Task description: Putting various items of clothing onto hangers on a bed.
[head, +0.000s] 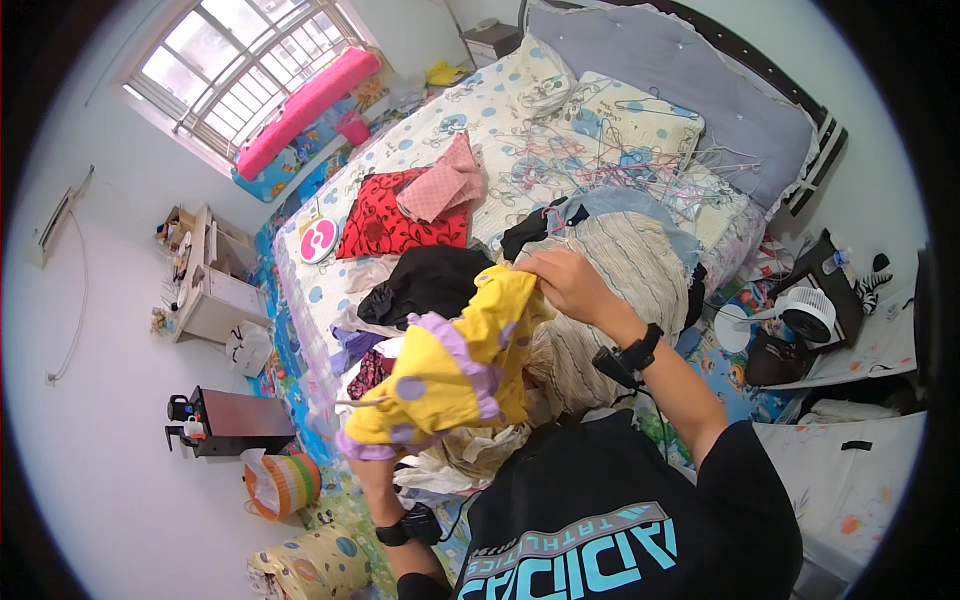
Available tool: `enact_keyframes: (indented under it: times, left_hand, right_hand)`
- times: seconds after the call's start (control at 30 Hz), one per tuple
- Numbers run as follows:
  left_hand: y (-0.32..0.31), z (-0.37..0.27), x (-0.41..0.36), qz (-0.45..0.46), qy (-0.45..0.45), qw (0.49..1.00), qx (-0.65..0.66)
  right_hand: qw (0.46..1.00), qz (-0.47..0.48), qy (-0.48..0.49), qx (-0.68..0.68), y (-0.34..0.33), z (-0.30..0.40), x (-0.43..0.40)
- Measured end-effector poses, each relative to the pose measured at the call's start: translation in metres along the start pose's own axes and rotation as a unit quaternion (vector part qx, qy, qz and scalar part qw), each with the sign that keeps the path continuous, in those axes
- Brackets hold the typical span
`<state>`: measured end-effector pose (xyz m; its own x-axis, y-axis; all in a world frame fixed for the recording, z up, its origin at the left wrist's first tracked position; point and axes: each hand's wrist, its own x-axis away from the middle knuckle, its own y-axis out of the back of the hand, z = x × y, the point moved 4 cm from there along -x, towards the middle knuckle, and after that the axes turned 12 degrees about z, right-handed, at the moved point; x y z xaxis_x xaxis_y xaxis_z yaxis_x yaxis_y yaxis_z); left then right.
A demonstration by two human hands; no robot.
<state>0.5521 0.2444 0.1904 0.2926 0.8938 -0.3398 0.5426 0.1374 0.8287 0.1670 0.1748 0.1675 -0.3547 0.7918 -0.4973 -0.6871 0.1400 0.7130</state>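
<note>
A yellow garment with purple dots and lilac ruffles (442, 367) is stretched between my two hands above the near part of the bed. My right hand (574, 285) grips its upper right end. At its lower left end is my left hand (379, 465), mostly covered by the cloth. Behind the garment lies a black garment (435, 281). A beige striped cloth (626, 262) is heaped to the right, partly over a light blue denim piece (637, 202). Crumpled beige and white clothes (480, 454) lie beneath the yellow one.
Farther back on the bed (416, 161) are a red patterned cushion (375, 217), a pink checked cloth (446, 184), a round pink-and-white object (319, 240) and many tangled hangers (600, 161). A white fan (806, 315) stands at right; a striped basket (292, 484) is on the floor at left.
</note>
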Motion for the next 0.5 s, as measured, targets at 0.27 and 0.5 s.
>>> enact_keyframes:
  times: [0.27,0.5]
  left_hand:
    - [0.044,0.034,0.020,-0.119,0.200,0.941,0.246]
    - [0.032,-0.007,-0.003,0.004,0.086,0.972,0.219]
  right_hand:
    - [0.991,0.067,0.043,-0.107,0.028,0.025,-0.010]
    - [0.942,0.036,-0.057,-0.328,0.002,0.009,-0.012]
